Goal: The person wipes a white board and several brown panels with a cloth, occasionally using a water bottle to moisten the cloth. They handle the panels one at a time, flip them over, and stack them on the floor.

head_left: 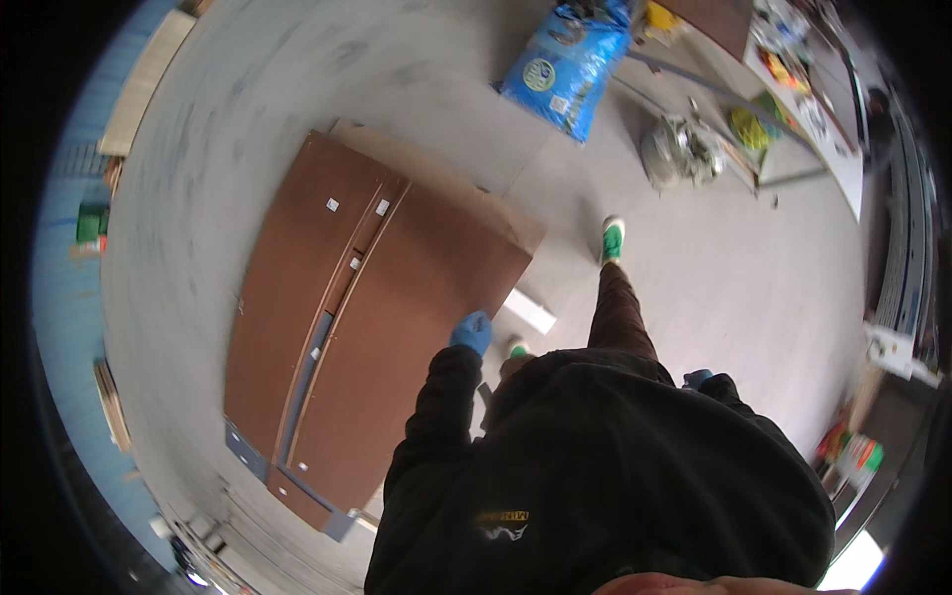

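Note:
My left hand (472, 332), in a blue glove, hangs beside the near right edge of a large brown panel piece (416, 297). Whether it touches the panel I cannot tell, and its fingers are blurred. A second brown panel (297, 238) lies to the left, with a narrow gap and strips between the two; small white stickers dot them. My right hand (698, 379), also blue-gloved, is by my right side, mostly hidden behind the dark sleeve. Nothing shows in it. A white block-like piece (530, 310) lies on the floor near my left hand.
A blue bag (570, 74) stands at the far side. Right of it are a clear plastic bag (679, 154) and a white-edged table (833, 159) with clutter. Wooden boards (144, 84) line the far left. My green shoe (613, 240) is stepping on the grey floor.

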Tool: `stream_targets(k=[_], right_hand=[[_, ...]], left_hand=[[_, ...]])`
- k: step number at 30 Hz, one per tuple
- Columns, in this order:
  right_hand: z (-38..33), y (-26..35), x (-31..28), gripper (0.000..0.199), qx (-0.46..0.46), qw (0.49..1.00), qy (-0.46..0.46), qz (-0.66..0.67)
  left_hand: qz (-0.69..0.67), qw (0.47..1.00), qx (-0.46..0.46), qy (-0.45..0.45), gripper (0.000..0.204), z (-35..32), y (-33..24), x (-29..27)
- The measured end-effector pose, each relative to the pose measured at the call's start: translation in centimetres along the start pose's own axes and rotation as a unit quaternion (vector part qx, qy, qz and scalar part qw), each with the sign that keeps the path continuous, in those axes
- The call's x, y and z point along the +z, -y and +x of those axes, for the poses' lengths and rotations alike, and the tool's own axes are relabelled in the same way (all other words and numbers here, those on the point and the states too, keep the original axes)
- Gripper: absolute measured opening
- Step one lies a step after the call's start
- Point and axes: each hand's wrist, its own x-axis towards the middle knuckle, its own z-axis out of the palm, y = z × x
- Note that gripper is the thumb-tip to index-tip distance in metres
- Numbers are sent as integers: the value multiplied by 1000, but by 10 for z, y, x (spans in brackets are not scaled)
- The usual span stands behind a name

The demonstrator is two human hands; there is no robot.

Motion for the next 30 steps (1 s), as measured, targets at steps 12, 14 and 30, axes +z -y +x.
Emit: stream_targets(k=[12, 14, 30], right_hand=[[2, 615, -442, 37, -258, 754, -291, -530], [-28, 713, -440, 38, -353, 681, -249, -591], [-185, 1241, -259, 38, -523, 526, -158, -652]], left_hand=[[160, 942, -289, 66, 42, 91, -169, 44], [170, 930, -302, 127, 41, 108, -180, 42], [-97, 869, -463, -141, 39, 382, -283, -89]])
